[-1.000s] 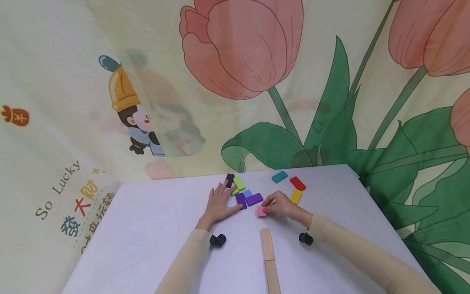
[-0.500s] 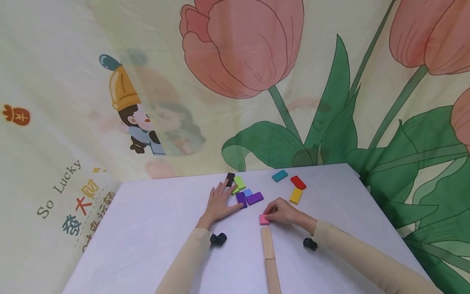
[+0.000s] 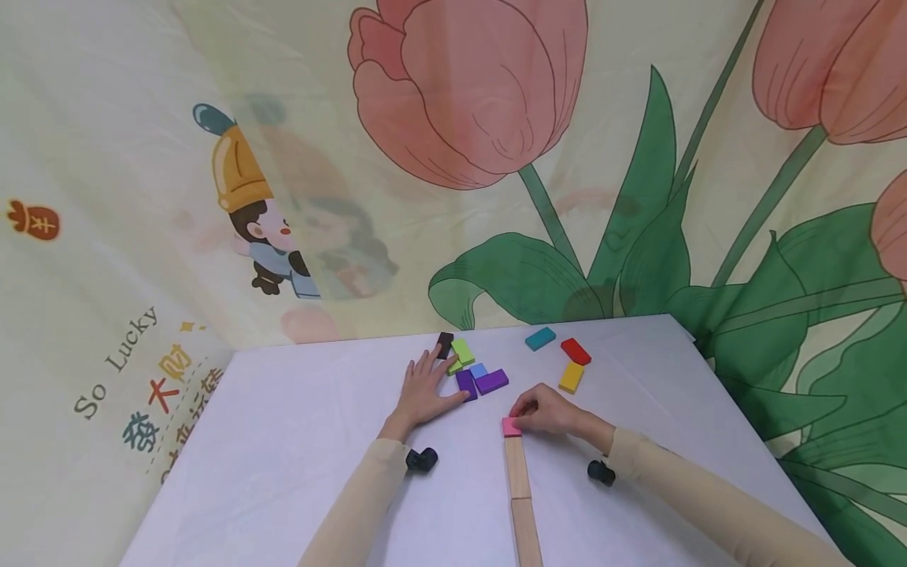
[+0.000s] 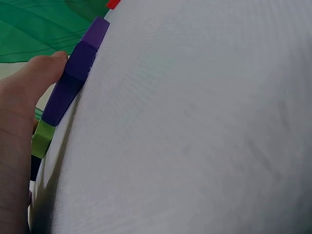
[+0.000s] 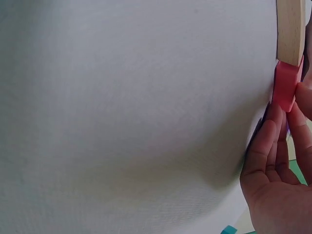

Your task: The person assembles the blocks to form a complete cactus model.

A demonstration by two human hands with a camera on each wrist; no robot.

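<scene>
In the head view my right hand (image 3: 551, 411) pinches a pink block (image 3: 509, 429) at the far end of a row of plain wooden blocks (image 3: 518, 469). The right wrist view shows the pink block (image 5: 285, 86) against the end of a wooden block (image 5: 289, 31), with thumb and fingertips on it. My left hand (image 3: 421, 395) lies with fingers spread beside a cluster of colored blocks. Its thumb touches a dark purple block (image 4: 68, 87), and its fingertips are by the green blocks (image 3: 463, 353) and a black block (image 3: 445, 344).
A second purple block (image 3: 492, 382) and a light blue block (image 3: 478, 371) belong to the cluster. Farther right lie teal (image 3: 541, 339), red (image 3: 575, 351) and yellow (image 3: 571, 377) blocks. The white table (image 3: 319, 472) ends at a printed curtain (image 3: 397, 236).
My right hand has drawn the pink block toward me, away from the colored cluster, until it meets the end of the wooden row. The left hand has stayed in place.
</scene>
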